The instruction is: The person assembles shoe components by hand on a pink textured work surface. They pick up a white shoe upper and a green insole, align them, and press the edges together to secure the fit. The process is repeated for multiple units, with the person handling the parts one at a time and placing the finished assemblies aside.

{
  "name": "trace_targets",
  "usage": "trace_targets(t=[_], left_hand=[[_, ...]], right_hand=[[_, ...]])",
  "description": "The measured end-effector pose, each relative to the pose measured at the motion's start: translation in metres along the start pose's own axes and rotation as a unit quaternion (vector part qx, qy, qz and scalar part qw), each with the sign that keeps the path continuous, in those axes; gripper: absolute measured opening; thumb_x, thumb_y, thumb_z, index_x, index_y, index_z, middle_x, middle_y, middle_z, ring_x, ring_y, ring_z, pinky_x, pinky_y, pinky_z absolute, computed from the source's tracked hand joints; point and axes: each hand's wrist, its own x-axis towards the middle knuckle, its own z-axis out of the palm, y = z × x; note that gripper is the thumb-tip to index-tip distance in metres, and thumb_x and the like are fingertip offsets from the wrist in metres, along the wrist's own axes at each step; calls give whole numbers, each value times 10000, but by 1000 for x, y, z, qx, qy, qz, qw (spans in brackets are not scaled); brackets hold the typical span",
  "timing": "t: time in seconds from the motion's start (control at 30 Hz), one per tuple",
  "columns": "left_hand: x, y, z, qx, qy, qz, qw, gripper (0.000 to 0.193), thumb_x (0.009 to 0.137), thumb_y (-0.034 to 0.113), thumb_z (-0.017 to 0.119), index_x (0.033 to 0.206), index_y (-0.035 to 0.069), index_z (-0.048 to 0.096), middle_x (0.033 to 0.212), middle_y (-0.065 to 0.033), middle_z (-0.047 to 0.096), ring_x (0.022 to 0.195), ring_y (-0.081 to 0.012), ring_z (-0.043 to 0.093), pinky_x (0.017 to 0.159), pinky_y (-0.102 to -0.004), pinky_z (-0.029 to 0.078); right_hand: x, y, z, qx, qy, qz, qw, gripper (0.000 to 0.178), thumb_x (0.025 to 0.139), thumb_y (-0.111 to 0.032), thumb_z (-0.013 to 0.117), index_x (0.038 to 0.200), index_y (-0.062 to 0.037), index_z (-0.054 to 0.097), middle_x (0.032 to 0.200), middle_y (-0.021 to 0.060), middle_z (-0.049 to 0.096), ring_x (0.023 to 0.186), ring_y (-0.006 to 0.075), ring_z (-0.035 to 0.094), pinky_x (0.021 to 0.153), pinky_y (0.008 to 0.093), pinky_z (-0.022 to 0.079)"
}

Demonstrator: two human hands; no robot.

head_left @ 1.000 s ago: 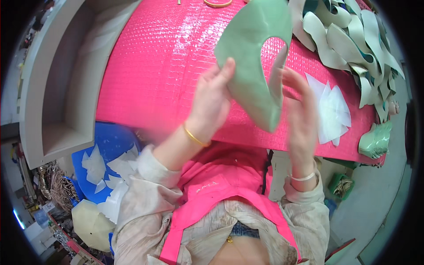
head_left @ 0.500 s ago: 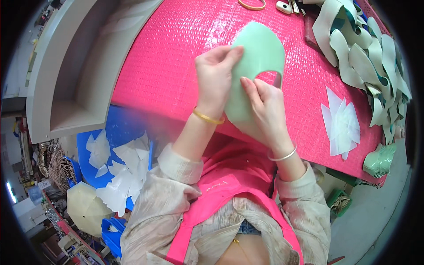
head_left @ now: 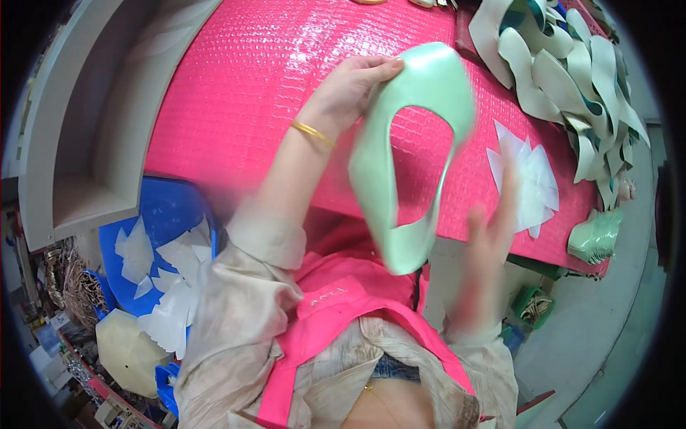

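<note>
My left hand [head_left: 346, 93] pinches the edge of a mint-green shoe upper [head_left: 436, 75] between thumb and fingers. The upper is a smooth, closed loop with a large oval opening, and it hangs in the air above the near edge of the pink-covered table. My right hand [head_left: 489, 250], smeared by motion, is off the upper, to its right. Its thumb stands apart from its fingers, and I see nothing in it. The fingertips overlap a pile of thin, translucent white pieces [head_left: 536, 186] on the table.
The pink table cover [head_left: 236, 107] spreads ahead. A heap of pale-green and cream uppers [head_left: 532, 86] lies at the far right. A stack of mint-green pieces [head_left: 597, 236] sits at the right corner. To the left are a grey shelf unit [head_left: 43, 143] and a blue bin [head_left: 168, 196] holding white scraps.
My right hand has let go of the upper and moved right, towards the white pieces. The upper has turned, so its whole opening shows. The left hand still grips it.
</note>
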Motion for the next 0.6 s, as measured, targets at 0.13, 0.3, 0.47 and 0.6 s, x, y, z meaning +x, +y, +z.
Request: trace_targets(t=[0.13,0.3,0.47,0.6], left_hand=[[11,-24,16,510,182,372,754,254,797,155,637,1009,20,603,780,-43,635,663,-113,598,591,-232,482],[-64,-14,55,445,8,-14,896,192,811,158,619,854,-27,641,667,-17,601,611,-59,530,542,-220,441],[-60,-35,61,280,6,74,957,230,834,169,600,826,-60,623,638,7,573,578,-35,494,492,-212,408],[-78,-40,57,376,3,58,925,212,833,146,596,866,-63,619,636,3,576,590,-37,499,499,-213,412]], right_hand=[[35,58,-4,249,-38,167,953,240,841,-174,606,976,21,571,925,54,593,827,96,537,742,240,424],[31,42,20,433,40,180,882,158,865,-161,585,914,-10,577,795,-10,593,682,27,507,613,167,392],[41,31,25,368,106,156,911,156,858,-160,598,856,-4,606,728,-27,579,619,19,475,546,167,364],[47,32,18,317,146,157,924,167,850,-151,607,815,11,631,686,-34,575,587,14,466,518,162,353]])
